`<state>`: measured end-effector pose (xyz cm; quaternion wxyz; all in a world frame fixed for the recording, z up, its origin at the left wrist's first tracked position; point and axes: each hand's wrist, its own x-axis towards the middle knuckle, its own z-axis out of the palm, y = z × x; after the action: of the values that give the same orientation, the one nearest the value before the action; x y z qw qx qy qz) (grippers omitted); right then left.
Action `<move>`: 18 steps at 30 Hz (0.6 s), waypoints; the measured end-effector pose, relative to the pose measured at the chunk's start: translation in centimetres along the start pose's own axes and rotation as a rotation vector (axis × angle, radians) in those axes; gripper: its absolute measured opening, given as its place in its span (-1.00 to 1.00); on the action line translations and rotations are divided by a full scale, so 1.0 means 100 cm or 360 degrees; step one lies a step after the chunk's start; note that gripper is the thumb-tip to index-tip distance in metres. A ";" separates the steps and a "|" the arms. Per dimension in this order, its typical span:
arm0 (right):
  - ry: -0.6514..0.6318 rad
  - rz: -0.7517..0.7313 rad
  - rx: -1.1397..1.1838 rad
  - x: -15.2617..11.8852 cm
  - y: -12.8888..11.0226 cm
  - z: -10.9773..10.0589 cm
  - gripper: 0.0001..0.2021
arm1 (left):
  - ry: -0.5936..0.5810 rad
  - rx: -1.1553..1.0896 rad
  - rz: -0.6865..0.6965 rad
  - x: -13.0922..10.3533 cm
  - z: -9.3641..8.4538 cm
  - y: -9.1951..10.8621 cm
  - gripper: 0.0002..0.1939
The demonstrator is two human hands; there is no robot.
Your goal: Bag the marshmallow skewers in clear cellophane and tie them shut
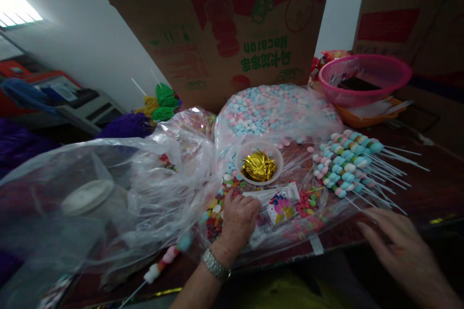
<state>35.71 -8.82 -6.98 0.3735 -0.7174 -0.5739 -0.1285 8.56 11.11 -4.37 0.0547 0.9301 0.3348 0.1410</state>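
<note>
My left hand (237,219), with a metal watch on the wrist, rests fingers curled on a clear plastic sheet over small coloured candies (217,215), touching a stack of printed clear bags (279,205). My right hand (393,244) hovers flat with spread fingers above the table edge, holding nothing, just below a pile of marshmallow skewers (346,161). A small bowl of gold twist ties (259,164) stands behind the bags. One marshmallow skewer (163,260) lies by my left forearm.
A big heap of pink, blue and white marshmallows (268,108) lies in plastic behind the bowl. Cardboard boxes (232,29) stand at the back. A pink basket (366,79) sits at right. Crumpled clear plastic (108,188) covers a lidded jar (87,198) at left.
</note>
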 end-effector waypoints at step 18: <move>-0.0237 -0.0221 0.0556 0.069 -0.074 0.082 -0.70 | 0.0157 -0.0293 -0.0118 -0.011 -0.001 -0.010 -0.91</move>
<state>29.02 2.25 -5.51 0.4392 -0.6078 -0.6616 0.0009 7.13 11.17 -4.76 0.1284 0.9000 0.3570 0.2145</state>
